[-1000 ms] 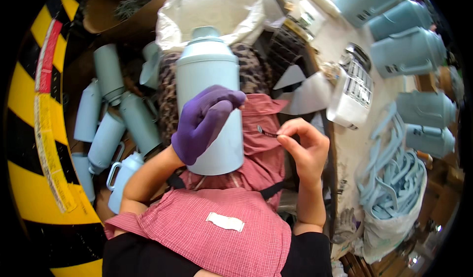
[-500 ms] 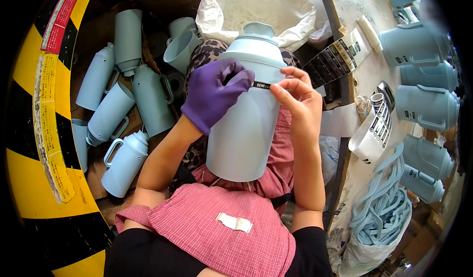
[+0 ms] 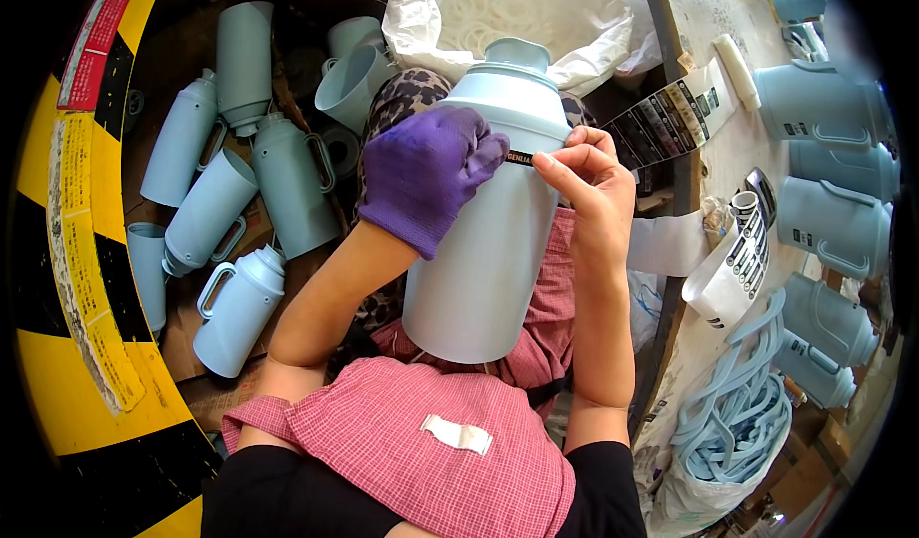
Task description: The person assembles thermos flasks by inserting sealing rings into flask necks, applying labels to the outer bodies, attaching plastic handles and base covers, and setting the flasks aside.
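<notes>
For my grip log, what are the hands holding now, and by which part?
A narrow black label, by its ends: left hand at the left, right hand at the right, against the pale blue flask.

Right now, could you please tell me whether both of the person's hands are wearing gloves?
No, the left hand wears a purple glove, while the right hand is bare.

2 hands (image 3: 426, 174) hold 1 black label (image 3: 520, 158) at 1 flask (image 3: 474, 284). 8 blue casings (image 3: 244, 64) lie left of the flask, 1 bag of rings (image 3: 410, 16) beyond it, 5 large casings (image 3: 804, 93) and 1 strap bundle (image 3: 732, 423) right of it.
</notes>
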A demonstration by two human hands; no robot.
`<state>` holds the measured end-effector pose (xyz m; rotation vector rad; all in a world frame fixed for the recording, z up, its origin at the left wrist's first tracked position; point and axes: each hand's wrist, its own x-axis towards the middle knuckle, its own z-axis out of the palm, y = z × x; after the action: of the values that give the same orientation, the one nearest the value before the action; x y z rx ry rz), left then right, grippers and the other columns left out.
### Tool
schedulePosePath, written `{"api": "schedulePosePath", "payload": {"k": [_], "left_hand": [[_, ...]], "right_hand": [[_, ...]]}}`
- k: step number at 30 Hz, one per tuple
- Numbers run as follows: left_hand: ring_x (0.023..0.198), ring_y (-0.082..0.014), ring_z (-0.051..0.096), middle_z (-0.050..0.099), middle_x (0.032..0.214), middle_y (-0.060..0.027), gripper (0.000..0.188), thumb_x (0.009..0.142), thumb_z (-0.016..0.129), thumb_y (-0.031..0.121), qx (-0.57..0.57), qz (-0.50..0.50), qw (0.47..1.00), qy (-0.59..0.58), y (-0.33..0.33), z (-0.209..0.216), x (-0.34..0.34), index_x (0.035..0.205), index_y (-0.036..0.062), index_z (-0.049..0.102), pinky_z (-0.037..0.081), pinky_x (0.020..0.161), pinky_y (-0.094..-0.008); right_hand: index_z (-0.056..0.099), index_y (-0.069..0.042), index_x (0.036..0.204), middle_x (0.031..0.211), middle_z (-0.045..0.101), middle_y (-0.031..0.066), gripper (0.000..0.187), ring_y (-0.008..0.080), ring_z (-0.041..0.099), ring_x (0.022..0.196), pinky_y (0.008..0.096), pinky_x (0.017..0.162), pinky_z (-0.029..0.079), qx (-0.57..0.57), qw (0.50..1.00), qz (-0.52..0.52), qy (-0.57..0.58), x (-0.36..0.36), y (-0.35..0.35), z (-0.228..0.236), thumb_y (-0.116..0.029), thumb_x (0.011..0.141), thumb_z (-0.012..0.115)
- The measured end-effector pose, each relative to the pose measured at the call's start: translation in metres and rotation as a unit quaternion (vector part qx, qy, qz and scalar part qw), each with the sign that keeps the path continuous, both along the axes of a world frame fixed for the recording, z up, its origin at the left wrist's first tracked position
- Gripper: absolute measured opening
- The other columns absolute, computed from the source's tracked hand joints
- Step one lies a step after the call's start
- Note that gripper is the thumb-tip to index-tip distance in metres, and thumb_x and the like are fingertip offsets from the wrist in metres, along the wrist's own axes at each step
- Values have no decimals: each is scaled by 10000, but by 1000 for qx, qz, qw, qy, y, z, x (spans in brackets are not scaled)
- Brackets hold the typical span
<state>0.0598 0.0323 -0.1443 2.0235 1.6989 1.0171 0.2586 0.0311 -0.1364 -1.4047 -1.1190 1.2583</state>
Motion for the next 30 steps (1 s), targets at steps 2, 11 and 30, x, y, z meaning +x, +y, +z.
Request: {"api": "schedulePosePath", "payload": {"k": [2, 11, 30], "left_hand": [[725, -324, 692, 686, 800, -111, 311, 925, 720, 390, 6, 10, 999, 33, 2, 1, 1, 815, 103, 675, 540, 646, -443], [942, -336, 690, 711, 996, -111, 354, 927, 699, 453, -38, 16, 997, 59, 17, 7, -32, 1019, 112, 685, 528, 854, -463], [1214, -278, 677, 687, 1336, -201, 574, 986, 703, 394, -260, -273, 917, -129, 146, -7, 19, 1429, 37, 622, 531, 1065, -386]], "right_hand": [[780, -10, 788, 1098, 547, 28, 209, 143, 541, 1077, 285, 910, 434, 6, 1000, 0, -4, 0, 1, 1, -173, 751, 906], [593, -50, 1186, 1059, 601, 11, 419, 95, 588, 895, 225, 819, 487, -72, 982, -31, 172, 40, -13, -29, 24, 827, 795], [730, 50, 1137, 1136, 748, 249, 533, 331, 732, 1020, 438, 859, 555, -543, 813, -151, -144, 107, -538, -212, -405, 859, 735]]}}
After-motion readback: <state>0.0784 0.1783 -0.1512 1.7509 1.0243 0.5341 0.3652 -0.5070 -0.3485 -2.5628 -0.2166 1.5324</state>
